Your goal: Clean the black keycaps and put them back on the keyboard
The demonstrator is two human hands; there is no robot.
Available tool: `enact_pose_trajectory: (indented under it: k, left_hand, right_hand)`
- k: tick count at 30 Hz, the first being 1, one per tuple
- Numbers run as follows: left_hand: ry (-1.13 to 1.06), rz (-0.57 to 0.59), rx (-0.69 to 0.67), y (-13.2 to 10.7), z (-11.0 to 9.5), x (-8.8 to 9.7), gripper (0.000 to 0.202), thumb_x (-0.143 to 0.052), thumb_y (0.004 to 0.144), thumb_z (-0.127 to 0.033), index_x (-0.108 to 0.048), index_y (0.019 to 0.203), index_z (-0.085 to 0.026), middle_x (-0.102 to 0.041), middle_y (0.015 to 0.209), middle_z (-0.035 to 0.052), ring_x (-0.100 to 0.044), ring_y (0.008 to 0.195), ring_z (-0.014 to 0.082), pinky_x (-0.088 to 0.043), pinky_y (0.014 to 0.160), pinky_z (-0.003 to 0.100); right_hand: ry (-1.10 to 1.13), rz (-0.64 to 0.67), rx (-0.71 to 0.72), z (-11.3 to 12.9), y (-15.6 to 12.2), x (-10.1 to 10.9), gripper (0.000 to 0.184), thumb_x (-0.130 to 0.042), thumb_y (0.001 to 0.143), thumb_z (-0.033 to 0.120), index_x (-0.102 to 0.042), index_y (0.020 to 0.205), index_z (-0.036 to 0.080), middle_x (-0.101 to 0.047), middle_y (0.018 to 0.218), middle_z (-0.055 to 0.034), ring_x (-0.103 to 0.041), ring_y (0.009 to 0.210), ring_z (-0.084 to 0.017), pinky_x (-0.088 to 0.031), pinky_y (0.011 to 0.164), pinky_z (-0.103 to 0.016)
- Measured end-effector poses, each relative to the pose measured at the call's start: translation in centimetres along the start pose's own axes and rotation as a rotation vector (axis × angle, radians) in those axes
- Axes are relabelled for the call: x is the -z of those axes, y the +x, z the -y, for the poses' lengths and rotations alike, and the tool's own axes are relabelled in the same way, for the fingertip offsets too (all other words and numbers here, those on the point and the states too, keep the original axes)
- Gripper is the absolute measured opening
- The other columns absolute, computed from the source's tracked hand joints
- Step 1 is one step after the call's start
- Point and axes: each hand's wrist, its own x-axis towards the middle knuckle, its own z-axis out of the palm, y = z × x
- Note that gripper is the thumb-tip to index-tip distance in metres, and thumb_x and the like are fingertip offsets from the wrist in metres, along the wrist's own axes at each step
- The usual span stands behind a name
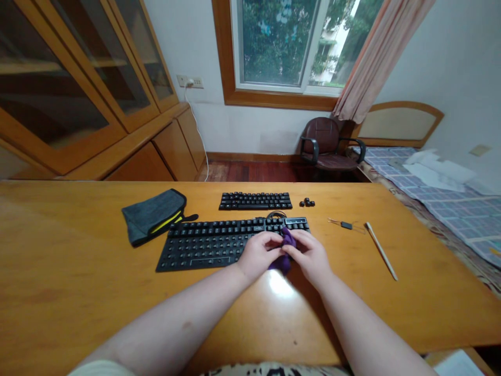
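Both hands pinch a small purple cloth (288,238) above the right end of a black keyboard (203,245). My left hand (260,253) closes on the cloth from the left, and my right hand (311,253) closes on it from the right. A loose end of the cloth hangs below the fingers. Most of the keyboard's lower rows show bare switches, while its top row still carries keycaps. The hands and cloth cover part of its right side. Whether something lies inside the cloth I cannot tell.
Behind the keyboard sit a block of loose keycaps (255,200) and a few more keycaps (307,202). A grey folded cloth (154,215) with a yellow inside lies left. On the right are a wire keycap puller (346,225) and a thin white stick (381,251).
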Motion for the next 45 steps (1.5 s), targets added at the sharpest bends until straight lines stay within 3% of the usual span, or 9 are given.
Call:
enact_pose_trajectory:
  k: [4,9,15,23,26,32,38,40,45]
  left_hand:
    - [0.168,0.062,-0.063,-0.1,-0.7,0.2,0.012,-0.07,0.064,-0.019,-0.069,0.076,-0.018,-0.067,0.082,0.0058,-0.063,0.079,0.018,-0.051,0.076,0.03]
    - [0.064,0.025,-0.022,-0.2,-0.7,0.0,0.02,-0.071,0.063,-0.021,-0.07,0.083,-0.017,-0.068,0.087,0.0071,-0.064,0.081,0.0184,-0.053,0.077,0.031]
    - [0.042,0.013,-0.041,0.0,-0.4,0.2,0.016,-0.068,0.068,-0.02,-0.069,0.083,-0.018,-0.068,0.088,0.0067,-0.064,0.082,0.018,-0.052,0.079,0.032]
    - [0.127,0.049,-0.074,-0.4,-0.6,0.0,0.024,-0.07,0.065,-0.021,-0.068,0.089,-0.018,-0.066,0.094,0.0085,-0.062,0.089,0.0197,-0.051,0.081,0.032]
    - [0.051,0.021,-0.037,-0.2,-0.4,0.0,0.025,-0.072,0.063,-0.021,-0.067,0.087,-0.016,-0.065,0.091,0.0083,-0.062,0.087,0.0198,-0.05,0.081,0.033]
    - [-0.194,0.015,0.096,0.6,-0.7,0.6,0.029,-0.058,0.078,-0.03,-0.065,0.102,-0.017,-0.065,0.103,0.0086,-0.06,0.096,0.0205,-0.044,0.091,0.036]
    - [-0.593,0.058,0.316,0.9,-0.1,0.2,0.048,-0.066,0.072,-0.036,-0.05,0.114,-0.019,-0.063,0.084,0.004,-0.064,0.066,0.0139,-0.052,0.062,0.027]
    - [-0.622,0.064,0.357,0.9,0.0,0.0,0.042,-0.068,0.07,-0.035,-0.051,0.104,-0.017,-0.063,0.079,0.0031,-0.063,0.064,0.0131,-0.05,0.057,0.023]
    - [-0.667,0.019,0.395,1.1,-0.1,0.1,0.033,-0.071,0.067,-0.033,-0.051,0.088,-0.015,-0.063,0.073,0.0003,-0.061,0.063,0.009,-0.049,0.057,0.018]
  right_hand:
    - [0.061,-0.046,-0.129,-0.1,0.1,0.0,0.015,-0.064,0.071,0.032,-0.069,0.077,0.019,-0.065,0.077,-0.0047,-0.059,0.075,-0.019,-0.047,0.07,-0.031]
    - [0.244,-0.13,-0.322,-0.6,0.2,-0.2,0.024,-0.059,0.073,0.038,-0.065,0.078,0.015,-0.063,0.066,-0.0024,-0.056,0.061,-0.015,-0.045,0.059,-0.027]
    - [0.187,-0.07,-0.257,-0.2,0.2,-0.5,0.028,-0.071,0.062,0.033,-0.066,0.084,0.017,-0.066,0.079,-0.0046,-0.06,0.075,-0.02,-0.047,0.071,-0.033]
    - [0.221,-0.171,-0.331,-0.2,0.3,-0.3,0.024,-0.066,0.067,0.037,-0.067,0.076,0.015,-0.066,0.071,-0.004,-0.058,0.066,-0.017,-0.045,0.064,-0.029]
    - [0.27,-0.149,-0.345,-0.2,0.2,-0.5,0.026,-0.065,0.068,0.038,-0.067,0.076,0.014,-0.065,0.068,-0.003,-0.056,0.063,-0.016,-0.044,0.06,-0.027]
    - [0.457,-0.177,-0.395,-0.3,0.3,-0.3,0.035,-0.055,0.075,0.047,-0.064,0.084,0.015,-0.061,0.063,-0.0022,-0.053,0.055,-0.014,-0.041,0.051,-0.025]
    - [0.341,-0.158,-0.333,-0.7,0.5,0.2,0.028,-0.057,0.075,0.045,-0.063,0.075,0.018,-0.05,0.05,0.003,-0.044,0.047,-0.012,-0.036,0.047,-0.024]
    - [0.407,-0.109,-0.338,-0.7,0.5,0.1,0.024,-0.06,0.074,0.041,-0.063,0.076,0.018,-0.051,0.054,0.003,-0.045,0.047,-0.011,-0.039,0.048,-0.024]
    - [0.46,0.117,-0.252,-0.4,0.2,-0.1,0.023,-0.061,0.074,0.037,-0.067,0.087,0.02,-0.055,0.099,-0.0058,-0.056,0.07,-0.015,-0.05,0.06,-0.029]
